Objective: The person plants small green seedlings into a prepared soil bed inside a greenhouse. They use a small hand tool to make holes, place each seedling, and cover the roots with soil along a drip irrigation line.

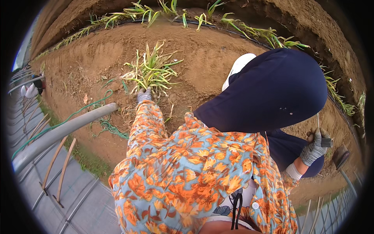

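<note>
My left hand (144, 95), in a grey knit glove, is stretched forward to the near edge of a heap of onion-like plants (153, 67) on the soil. The leaves are green and yellow with dry tips. Leaves hide part of the fingers, so whether they grip any stems cannot be told. Down at my right side, my right hand (313, 149), also gloved, is closed around a hand tool with a dark cylindrical handle (327, 142). A thin, pale metal shaft (318, 120) sticks out of that fist; its far end is hidden behind my knee.
Rows of similar plants (201, 20) grow along a black drip hose (210, 25) beyond the bare soil. A grey pipe (70, 131) and green rope (112, 128) lie to my left. Another person (38, 83) is at far left. A long-handled tool (341, 158) is at right.
</note>
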Demonstrator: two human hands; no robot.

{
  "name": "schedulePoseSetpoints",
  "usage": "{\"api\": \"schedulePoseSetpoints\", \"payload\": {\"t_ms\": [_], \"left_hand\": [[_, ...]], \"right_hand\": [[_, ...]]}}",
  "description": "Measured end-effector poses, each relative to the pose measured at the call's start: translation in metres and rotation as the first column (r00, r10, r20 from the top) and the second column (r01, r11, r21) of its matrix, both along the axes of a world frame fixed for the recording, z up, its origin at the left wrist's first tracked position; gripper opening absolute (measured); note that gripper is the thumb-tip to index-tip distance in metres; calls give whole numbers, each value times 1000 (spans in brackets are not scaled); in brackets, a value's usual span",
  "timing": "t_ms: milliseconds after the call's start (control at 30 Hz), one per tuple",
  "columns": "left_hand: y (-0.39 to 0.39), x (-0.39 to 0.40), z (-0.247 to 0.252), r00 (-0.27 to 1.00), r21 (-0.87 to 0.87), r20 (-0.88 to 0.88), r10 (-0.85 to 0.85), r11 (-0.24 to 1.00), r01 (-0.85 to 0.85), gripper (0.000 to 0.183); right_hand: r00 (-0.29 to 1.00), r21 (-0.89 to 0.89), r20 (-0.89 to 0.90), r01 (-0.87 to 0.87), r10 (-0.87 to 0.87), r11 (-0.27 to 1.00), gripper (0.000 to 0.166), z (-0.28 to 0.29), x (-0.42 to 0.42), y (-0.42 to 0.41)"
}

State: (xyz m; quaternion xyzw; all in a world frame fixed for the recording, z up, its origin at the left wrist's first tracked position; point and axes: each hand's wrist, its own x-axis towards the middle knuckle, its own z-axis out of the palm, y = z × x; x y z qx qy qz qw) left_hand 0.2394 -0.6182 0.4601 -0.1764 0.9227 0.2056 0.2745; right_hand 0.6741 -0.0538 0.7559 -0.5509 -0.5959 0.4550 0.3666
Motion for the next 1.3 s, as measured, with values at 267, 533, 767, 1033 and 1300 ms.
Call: {"api": "schedulePoseSetpoints", "payload": {"t_ms": [267, 533, 767, 1033, 1300], "left_hand": [[-5, 9, 6, 996, -146, 48, -76, 986, 82, 46], [-51, 14, 67, 770, 639, 219, 600, 507, -578, 25], [-19, -45, 157, 955, 960, 278, 106, 15, -281, 35], [238, -119, 217, 997, 980, -76, -10, 184, 77, 31], [539, -103, 246, 832, 885, -304, -464, 186, 427, 26]], "right_hand": [[1000, 11, 23, 16, -16, 1000, 10, -5, -2, 1], [999, 5, -6, -40, 40, 999, 11, -8, 19, 9], [999, 13, 24, 36, -36, 999, 17, -21, 38, 16], [995, 116, 98, -22, 10, 993, 13, 29, -7, -2], [984, 104, -26, 176, -175, 979, 11, 34, -32, -9]]}}
